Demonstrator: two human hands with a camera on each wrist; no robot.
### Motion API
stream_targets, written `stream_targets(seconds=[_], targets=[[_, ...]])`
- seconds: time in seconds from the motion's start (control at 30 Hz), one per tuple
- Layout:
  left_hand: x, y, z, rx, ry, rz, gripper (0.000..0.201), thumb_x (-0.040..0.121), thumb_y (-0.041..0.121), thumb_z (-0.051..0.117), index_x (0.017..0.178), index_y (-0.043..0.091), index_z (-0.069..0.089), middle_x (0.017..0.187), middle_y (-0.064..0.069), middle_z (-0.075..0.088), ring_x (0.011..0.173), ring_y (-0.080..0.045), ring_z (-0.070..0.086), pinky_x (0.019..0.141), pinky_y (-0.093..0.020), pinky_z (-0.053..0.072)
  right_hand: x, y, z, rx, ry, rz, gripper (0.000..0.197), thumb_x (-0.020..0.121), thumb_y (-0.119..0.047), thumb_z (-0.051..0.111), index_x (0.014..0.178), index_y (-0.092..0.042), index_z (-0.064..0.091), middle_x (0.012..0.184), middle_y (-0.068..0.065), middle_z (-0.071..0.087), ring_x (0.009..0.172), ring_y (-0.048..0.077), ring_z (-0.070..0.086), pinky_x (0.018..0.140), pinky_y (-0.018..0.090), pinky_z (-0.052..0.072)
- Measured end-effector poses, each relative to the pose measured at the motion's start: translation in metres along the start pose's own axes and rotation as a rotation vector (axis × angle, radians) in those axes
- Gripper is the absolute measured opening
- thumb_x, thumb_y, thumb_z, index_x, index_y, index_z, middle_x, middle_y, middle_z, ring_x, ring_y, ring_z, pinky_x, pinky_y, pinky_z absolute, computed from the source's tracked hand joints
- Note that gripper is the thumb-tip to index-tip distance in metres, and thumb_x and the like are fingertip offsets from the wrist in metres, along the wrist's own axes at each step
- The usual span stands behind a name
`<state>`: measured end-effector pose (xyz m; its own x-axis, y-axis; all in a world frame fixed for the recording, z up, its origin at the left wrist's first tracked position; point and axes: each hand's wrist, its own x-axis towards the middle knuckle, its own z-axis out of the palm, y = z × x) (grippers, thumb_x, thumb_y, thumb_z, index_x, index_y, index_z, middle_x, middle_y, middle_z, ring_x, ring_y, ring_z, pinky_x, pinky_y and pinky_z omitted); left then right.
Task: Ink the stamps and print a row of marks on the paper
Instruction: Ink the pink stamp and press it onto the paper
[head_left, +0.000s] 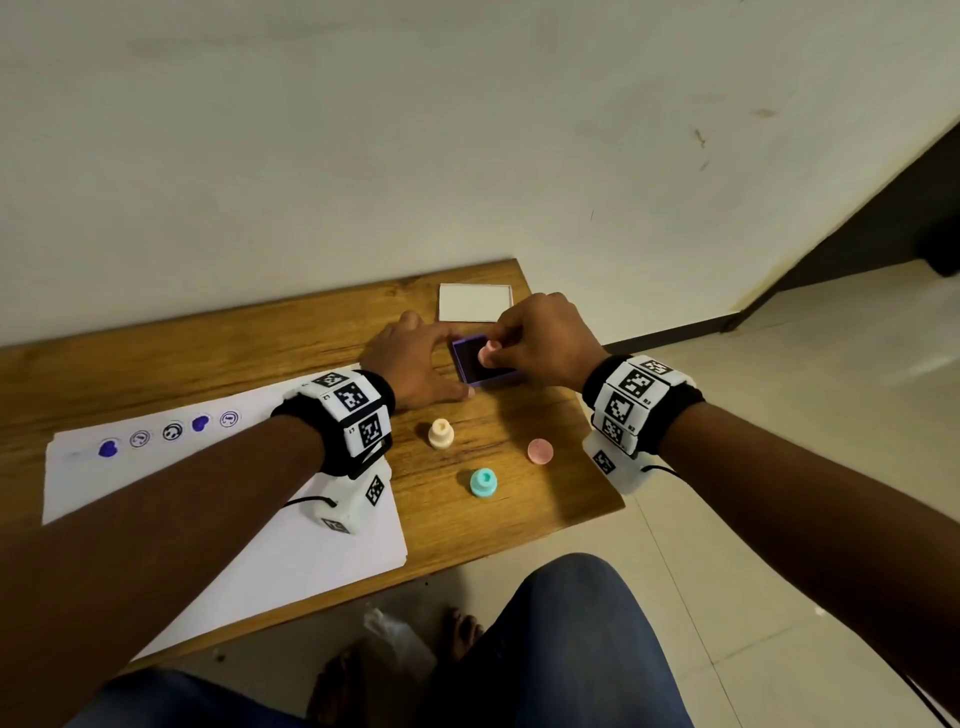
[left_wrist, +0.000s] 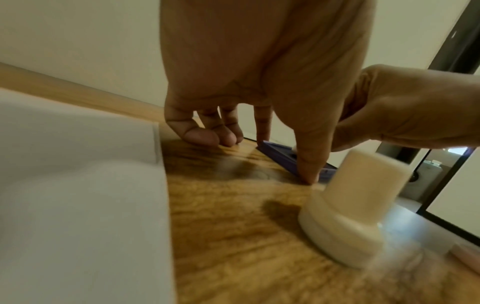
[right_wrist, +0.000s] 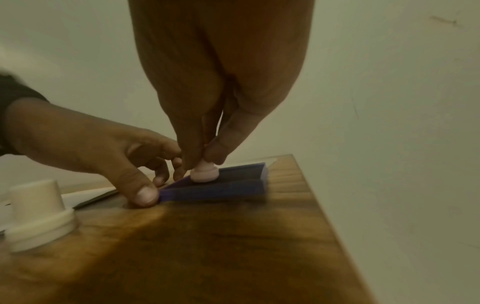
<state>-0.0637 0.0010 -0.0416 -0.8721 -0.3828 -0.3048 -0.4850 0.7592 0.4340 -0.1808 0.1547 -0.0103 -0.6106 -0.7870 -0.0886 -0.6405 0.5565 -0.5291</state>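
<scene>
Wooden table (head_left: 561, 499), white wall (head_left: 363, 130), tiled floor (head_left: 779, 467).

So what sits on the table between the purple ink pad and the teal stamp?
Only bare wood between the purple ink pad and teal stamp, per the head view.

Three stamps are in view: a pink stamp (head_left: 487, 354) on the one purple ink pad (head_left: 480, 362) at the far right, a cream stamp (head_left: 441, 433) near the middle, and a teal stamp (head_left: 483, 482) nearest of all. One pink cap (head_left: 540, 450) lies to the right and one white lid (head_left: 475, 302) at the far edge. The single paper (head_left: 291, 540) on the left carries five marks (head_left: 172, 431): two solid blue hearts and three round outlines.
</scene>
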Motion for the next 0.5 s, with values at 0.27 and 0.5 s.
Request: stream_targets(seconds=[0.27, 0.5], targets=[[0.0035, -0.0013, 0.0035, -0.027, 0.035, -0.039, 0.082, 0.056, 0.059, 0.084, 0.13, 0.043, 0.052, 0.118, -0.002, 0.047, 0.115, -0.026, 0.05, 0.093, -0.045, 0.049, 0.0016, -0.0052, 0.0057, -0.2, -0.039, -0.101, 0.02, 0.087, -0.03, 0.072, 0.098, -0.016, 0.08, 0.1, 0.007, 0.075, 0.092, 0.025, 0.065, 0.074, 0.033, 0.049], [0.0049, 0.0009, 0.0041, -0.008, 0.036, -0.054, 0.082, 0.055, 0.059, 0.083, 0.129, 0.043, 0.053, 0.121, -0.003, 0.048, 0.116, -0.027, 0.049, 0.094, -0.046, 0.048, -0.0019, -0.0079, -0.0033, -0.246, -0.128, -0.155, 0.025, 0.094, -0.029, 0.064, 0.107, -0.011, 0.077, 0.1, 0.012, 0.074, 0.087, 0.025, 0.064, 0.072, 0.035, 0.052]])
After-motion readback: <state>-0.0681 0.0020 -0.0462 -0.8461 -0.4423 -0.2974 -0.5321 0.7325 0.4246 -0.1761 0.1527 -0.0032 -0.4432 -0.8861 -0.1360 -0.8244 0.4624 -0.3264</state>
